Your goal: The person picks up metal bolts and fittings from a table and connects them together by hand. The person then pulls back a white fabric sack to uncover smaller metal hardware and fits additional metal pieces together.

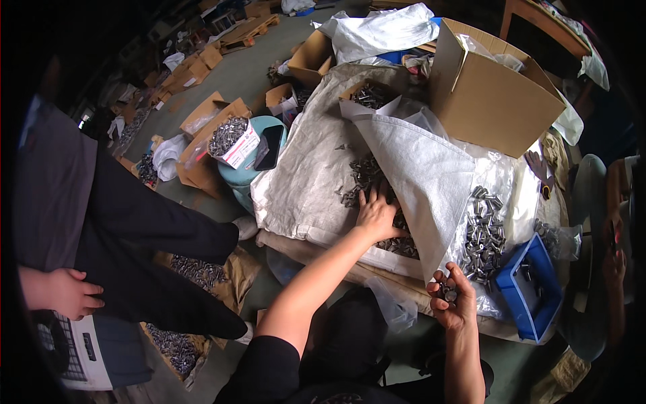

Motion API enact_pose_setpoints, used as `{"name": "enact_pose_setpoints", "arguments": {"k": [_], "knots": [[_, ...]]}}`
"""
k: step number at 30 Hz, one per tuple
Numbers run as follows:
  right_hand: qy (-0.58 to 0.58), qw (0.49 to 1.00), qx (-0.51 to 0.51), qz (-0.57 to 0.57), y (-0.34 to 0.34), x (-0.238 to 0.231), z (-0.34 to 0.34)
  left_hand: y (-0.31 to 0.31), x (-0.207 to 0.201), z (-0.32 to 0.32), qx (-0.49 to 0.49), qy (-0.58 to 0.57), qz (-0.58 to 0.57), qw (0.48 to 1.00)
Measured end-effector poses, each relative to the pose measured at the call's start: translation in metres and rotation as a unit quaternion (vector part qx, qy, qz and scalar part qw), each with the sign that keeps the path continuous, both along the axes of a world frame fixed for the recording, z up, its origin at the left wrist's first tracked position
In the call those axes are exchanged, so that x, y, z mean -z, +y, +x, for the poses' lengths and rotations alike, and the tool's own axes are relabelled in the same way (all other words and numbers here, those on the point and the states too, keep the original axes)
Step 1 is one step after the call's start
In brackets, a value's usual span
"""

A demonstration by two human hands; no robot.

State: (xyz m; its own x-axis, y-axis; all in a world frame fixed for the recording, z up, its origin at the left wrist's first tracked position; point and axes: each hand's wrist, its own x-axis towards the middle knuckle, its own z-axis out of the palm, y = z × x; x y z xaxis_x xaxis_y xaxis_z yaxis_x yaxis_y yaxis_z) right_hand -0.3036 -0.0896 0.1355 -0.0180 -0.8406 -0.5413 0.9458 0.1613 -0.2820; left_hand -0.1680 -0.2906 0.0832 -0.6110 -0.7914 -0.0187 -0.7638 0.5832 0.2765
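My left hand [378, 217] lies with its fingers spread on a heap of small dark metal bolts [364, 174] on a pale cloth. Some of the bolts are hidden beneath the hand and under the edge of a white woven sheet [424, 161]. Palm up at the front right, my right hand [456, 301] has its fingers curled round a few bolts [447, 292]. Just beyond it, more bolts [486, 232] lie on clear plastic. A blue plastic bin [531, 289] with a few pieces inside stands to its right.
A large cardboard box [494, 94] stands at the back right. On a teal stool [237, 180] to the left are a phone [270, 148] and a small box full of metal pieces [231, 138]. A person in dark trousers [155, 215] stands at the left; another sits at the far right.
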Motion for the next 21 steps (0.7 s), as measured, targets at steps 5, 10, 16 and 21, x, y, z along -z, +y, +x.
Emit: {"name": "enact_pose_setpoints", "arguments": {"k": [5,10,16,21], "knots": [[0.006,1.000,-0.008,-0.004,0.001,0.001,0.001,-0.002,0.015,0.010,0.060,0.054,-0.123,0.989],[0.002,1.000,0.010,0.005,0.004,0.000,-0.003,-0.005,0.004,0.003,0.059,0.005,-0.122,0.991],[0.000,1.000,0.012,-0.003,0.002,-0.004,-0.005,-0.007,0.020,0.009,0.096,0.041,-0.172,0.980],[-0.007,1.000,0.002,-0.017,0.002,-0.005,-0.004,-0.038,0.037,0.012,0.179,0.109,-0.244,0.947]]}}
